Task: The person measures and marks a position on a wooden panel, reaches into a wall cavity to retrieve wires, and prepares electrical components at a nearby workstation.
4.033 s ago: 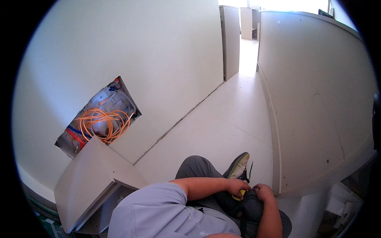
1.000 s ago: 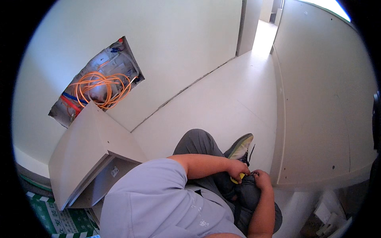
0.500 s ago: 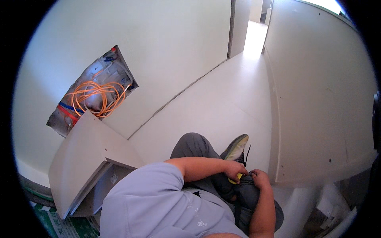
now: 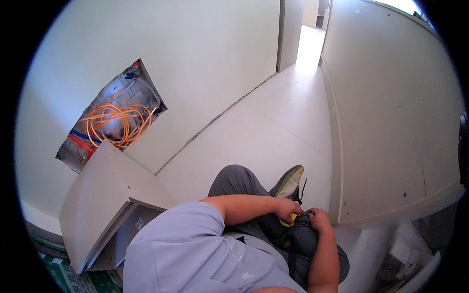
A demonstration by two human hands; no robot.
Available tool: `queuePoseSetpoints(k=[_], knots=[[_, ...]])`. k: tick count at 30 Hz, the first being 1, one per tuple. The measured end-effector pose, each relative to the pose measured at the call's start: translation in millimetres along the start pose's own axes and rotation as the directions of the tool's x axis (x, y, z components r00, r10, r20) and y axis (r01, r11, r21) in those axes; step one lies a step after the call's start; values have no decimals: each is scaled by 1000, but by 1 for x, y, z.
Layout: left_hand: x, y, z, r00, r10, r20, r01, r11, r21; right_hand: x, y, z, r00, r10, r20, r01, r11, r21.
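My left hand point(image 4: 286, 210) is closed round a small yellow object point(image 4: 289, 220); its kind is too covered by the fingers to tell. Close beside it on the right, my right hand point(image 4: 319, 219) has its fingers bent together, and whatever they pinch is too small to make out. Both hands meet over my crossed legs in dark grey trousers point(image 4: 238, 181). Just beyond them is my grey and pale yellow shoe point(image 4: 289, 182) with a loose black lace.
A cut-out point(image 4: 139, 88) in the left wall holds coiled orange cable point(image 4: 118, 119) and red and blue conduits. Below it stands a beige open-fronted cabinet point(image 4: 105, 188). A long beige panel point(image 4: 386, 117) runs along the right. White floor point(image 4: 264, 129) leads to a bright doorway.
The view has shifted very slightly. Both hands keep almost the same place and grip over my legs.
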State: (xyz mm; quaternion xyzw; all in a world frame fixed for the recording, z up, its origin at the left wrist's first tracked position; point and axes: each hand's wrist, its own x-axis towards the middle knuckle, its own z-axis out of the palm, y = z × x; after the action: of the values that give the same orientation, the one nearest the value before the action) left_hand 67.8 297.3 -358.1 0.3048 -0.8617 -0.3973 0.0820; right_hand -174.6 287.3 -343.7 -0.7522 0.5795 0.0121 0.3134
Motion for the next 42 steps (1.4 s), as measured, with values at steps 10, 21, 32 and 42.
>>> queuePoseSetpoints(k=[10, 21, 32, 42], knots=[[4, -5, 0, 999, 24, 34, -24, 1000, 9, 0, -2, -4, 1000, -27, -12, 27, 999, -25], [5, -8, 4, 998, -33, 62, 31, 999, 32, 6, -2, 0, 1000, -23, 18, 23, 1000, -2], [9, -4, 1, 996, -21, 84, 19, 1000, 23, 5, 6, -1, 999, -39, 35, 37, 998, 57], [11, -11, 4, 998, 14, 67, -15, 1000, 22, 4, 2, -1, 999, -54, 4, 53, 997, 60]])
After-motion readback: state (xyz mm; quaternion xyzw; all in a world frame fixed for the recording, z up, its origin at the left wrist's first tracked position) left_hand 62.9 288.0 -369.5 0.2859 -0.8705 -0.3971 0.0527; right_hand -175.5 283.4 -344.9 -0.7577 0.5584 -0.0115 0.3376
